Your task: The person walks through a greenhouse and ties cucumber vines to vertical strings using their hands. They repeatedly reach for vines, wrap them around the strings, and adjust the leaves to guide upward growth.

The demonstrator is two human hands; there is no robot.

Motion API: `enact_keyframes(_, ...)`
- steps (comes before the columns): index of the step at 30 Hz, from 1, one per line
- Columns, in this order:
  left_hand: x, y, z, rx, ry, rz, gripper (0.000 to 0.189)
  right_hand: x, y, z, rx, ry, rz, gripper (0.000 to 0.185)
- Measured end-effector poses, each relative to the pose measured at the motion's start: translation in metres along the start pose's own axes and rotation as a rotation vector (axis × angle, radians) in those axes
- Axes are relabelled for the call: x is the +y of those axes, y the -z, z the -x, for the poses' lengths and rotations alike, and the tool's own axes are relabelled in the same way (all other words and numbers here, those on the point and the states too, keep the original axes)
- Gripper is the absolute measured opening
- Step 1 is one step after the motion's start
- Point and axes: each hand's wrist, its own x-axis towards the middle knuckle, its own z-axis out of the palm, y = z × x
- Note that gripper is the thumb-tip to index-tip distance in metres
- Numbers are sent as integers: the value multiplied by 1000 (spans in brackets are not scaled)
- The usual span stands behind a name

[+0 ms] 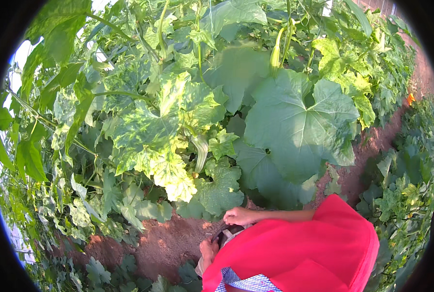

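Close against my body, my right hand [240,216] is curled at the upper edge of a dark-rimmed bag or pouch [222,237]. Its lower side is gripped by my left hand [208,250], with the thumb over the rim. Pale cloth shows beside the opening; my red garment [293,248] hides the rest, and I cannot see what is inside. Just beyond my hands, a ridged green gourd [201,153], probably a luffa, hangs below a yellow-mottled leaf [173,171]. A slimmer young gourd [275,54] hangs higher up, near a large dark-green leaf [301,120].
Climbing vines [118,80] fill the space ahead and to the left. A strip of bare soil [166,244] runs between them and the low plants [403,204] on the right. A thin string [211,22] hangs among the stems. An orange flower or object [410,99] shows at far right.
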Motion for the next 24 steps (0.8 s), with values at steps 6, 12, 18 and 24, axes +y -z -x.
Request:
enact_keyframes(6, 47, -12, -10, -107, -67, -153, 15, 2, 45, 23, 184, 90, -263, 28)
enact_keyframes(12, 70, -27, -14, -137, -196, -297, 19, 1, 95, 41, 259, 164, -361, 21)
enact_keyframes(18, 62, -23, -35, -136, -290, -244, 21, -14, 94, 51, 306, 228, -225, 19)
enact_keyframes(24, 32, 3, -68, -175, -407, -341, 22, -35, 55, 30, 467, 204, -161, 24)
